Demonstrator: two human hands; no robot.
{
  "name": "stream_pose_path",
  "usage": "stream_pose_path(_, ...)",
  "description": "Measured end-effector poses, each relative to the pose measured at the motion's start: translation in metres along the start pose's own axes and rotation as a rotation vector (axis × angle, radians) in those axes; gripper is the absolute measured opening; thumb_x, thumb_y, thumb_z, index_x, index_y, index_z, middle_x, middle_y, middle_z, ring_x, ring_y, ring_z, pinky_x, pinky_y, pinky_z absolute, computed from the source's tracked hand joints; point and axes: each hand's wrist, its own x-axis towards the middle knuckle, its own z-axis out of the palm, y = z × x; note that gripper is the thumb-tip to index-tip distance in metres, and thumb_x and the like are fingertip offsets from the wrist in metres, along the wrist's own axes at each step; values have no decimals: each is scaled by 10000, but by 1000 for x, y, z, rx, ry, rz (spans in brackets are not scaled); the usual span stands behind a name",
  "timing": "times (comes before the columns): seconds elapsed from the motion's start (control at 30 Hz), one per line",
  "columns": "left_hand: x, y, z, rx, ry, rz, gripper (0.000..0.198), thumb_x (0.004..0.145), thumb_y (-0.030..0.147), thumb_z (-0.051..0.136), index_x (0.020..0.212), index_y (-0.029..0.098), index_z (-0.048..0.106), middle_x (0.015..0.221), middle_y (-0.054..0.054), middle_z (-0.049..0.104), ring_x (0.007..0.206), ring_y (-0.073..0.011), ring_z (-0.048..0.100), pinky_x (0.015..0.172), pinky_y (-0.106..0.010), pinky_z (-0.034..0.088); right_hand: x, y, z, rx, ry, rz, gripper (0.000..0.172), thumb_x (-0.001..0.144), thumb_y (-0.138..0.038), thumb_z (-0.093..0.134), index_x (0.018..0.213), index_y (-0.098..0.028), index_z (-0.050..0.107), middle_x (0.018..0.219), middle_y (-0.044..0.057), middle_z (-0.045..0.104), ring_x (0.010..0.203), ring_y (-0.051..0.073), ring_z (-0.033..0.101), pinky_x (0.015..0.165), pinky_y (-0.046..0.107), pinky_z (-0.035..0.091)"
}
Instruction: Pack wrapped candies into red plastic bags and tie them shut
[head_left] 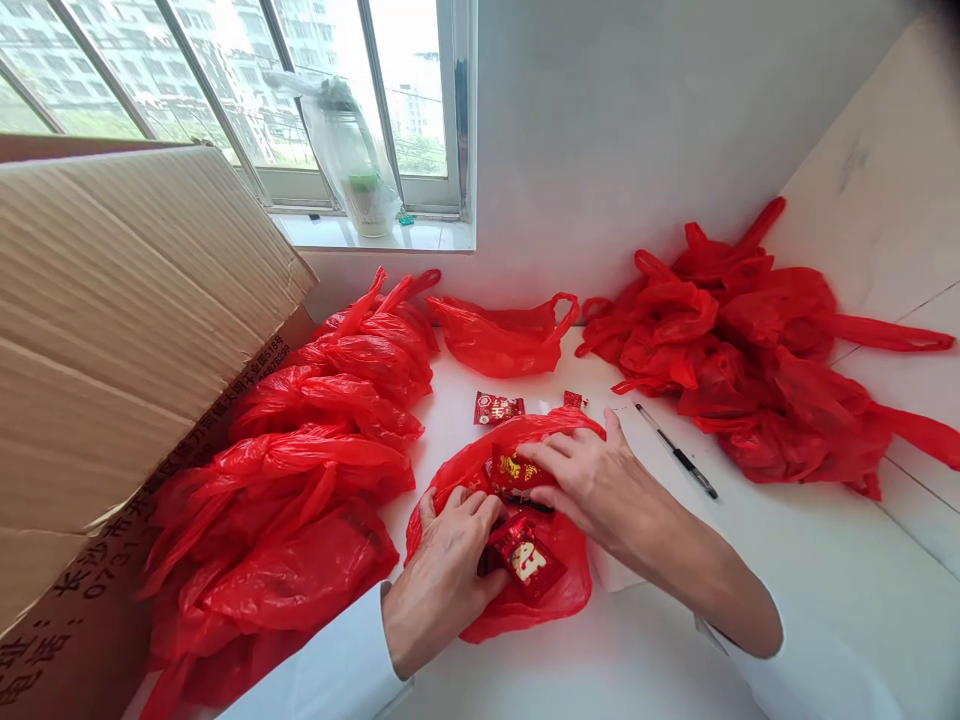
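Observation:
An opened red plastic bag (566,585) lies in front of me with several shiny red snack packets inside. My left hand (450,560) reaches in from the left, its fingers curled and its thumb at the edge of a red packet with cream lettering (529,560). From the right, my right hand (600,485) has its fingers and thumb about a red packet with gold print (514,468). A dark item (529,502) shows partly between the packets. Just beyond the bag lie a flat red packet (498,408) and a smaller red packet (575,400).
Filled red bags (322,470) are lined up on the left beside a large cardboard box (142,310). More red bags (750,350) are heaped at the right, with a pen (679,450) near them. Another red bag (502,335) rests against the wall. A plastic-wrapped jar (364,180) stands on the windowsill.

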Motion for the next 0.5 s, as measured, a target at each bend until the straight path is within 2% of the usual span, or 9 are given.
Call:
stream_pose_path(0.1,-2,-1,-1,-7,0,-6,279,714,81,587,962,207,559,1074,-35,667,1063,-280,530,998,-573,323,-7,-9,14,-63,43,-127,284,770,-378,753,987,-238,635,1095,71,668,995,308,591,1001,729,240)
stream_pose_path(0.17,-2,-1,-2,6,-26,-26,317,709,71,591,994,206,562,1087,-40,670,1082,-280,533,1017,-584,303,-10,-14,28,-118,83,-141,361,682,-389,816,958,-234,644,1141,105,647,1074,360,557,989,733,273)
stream_pose_path(0.27,-1,-2,-5,57,-69,-71,330,695,67,611,1002,186,583,1051,-63,676,1055,-286,554,998,-576,327,-11,-20,41,-148,126,-148,279,700,-290,794,933,-243,647,1136,107,645,1159,378,511,1011,716,280)
stream_pose_path(0.33,-1,-4,-8,71,-76,-77,295,701,82,636,978,181,609,1012,-62,678,1016,-278,566,974,-549,352,-10,-25,36,-93,113,-172,148,782,-220,716,906,-244,637,1033,66,671,1133,336,533,1025,696,279)
stream_pose_path(0.4,-1,-5,-10,64,-76,-71,196,727,126,664,911,186,632,946,-44,680,978,-267,573,956,-521,367,-11,-28,20,42,65,-212,60,849,-178,639,831,-230,613,891,12,676,1030,261,579,1028,618,328)
stream_pose_path(0.43,-1,-5,-11,58,-78,-68,154,740,150,674,884,193,638,922,-34,679,963,-262,577,952,-511,371,-11,-28,9,137,33,-223,102,872,-173,612,783,-221,594,817,-13,663,945,216,595,1004,537,383)
stream_pose_path(0.5,-2,-4,-14,52,-85,-66,121,745,174,690,853,204,645,905,-20,680,949,-259,586,951,-500,370,-12,-22,-12,365,-16,-198,184,899,-203,590,716,-209,567,702,-46,613,748,140,575,840,341,472)
